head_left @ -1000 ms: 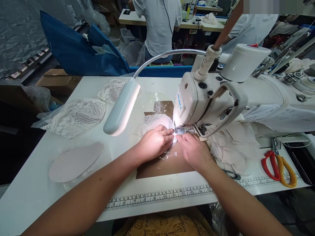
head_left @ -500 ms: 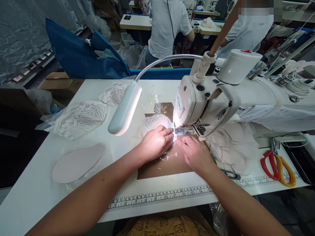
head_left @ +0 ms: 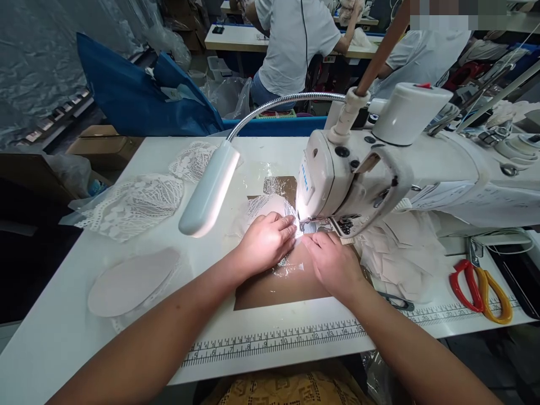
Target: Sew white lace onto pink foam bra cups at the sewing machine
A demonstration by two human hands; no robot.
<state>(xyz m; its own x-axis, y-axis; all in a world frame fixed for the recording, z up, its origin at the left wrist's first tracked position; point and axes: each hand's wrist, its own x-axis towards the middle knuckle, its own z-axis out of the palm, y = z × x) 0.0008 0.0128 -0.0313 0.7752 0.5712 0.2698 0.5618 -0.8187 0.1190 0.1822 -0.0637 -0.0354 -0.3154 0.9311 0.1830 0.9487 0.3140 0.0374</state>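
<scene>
A white lace piece over a pale, rounded lining (head_left: 272, 206) lies beneath the sewing machine's needle area (head_left: 302, 224). My left hand (head_left: 268, 239) rests on its near side, fingers bent together and pressing the fabric down beside the presser foot. Just right of it, my right hand (head_left: 333, 261) has thumb and forefinger closed at the fabric's edge, close in front of the foot. The fingertips partly hide the edge they hold. Under both hands is a brown, tape-covered patch (head_left: 278, 289) on the white table (head_left: 219, 315).
Left on the table are lace pieces (head_left: 135, 205) and pale oval pads (head_left: 133, 284). A lamp (head_left: 210, 188) hangs over the middle. Right are a pile of pale fabric pieces (head_left: 400, 253) and red-and-yellow-handled scissors (head_left: 466, 285). Beyond the table, a person in white (head_left: 291, 48) sits.
My hands stay almost in place at the needle, with the lace piece barely shifted. The person ahead has leaned to the right and raised an arm. The view has moved slightly.
</scene>
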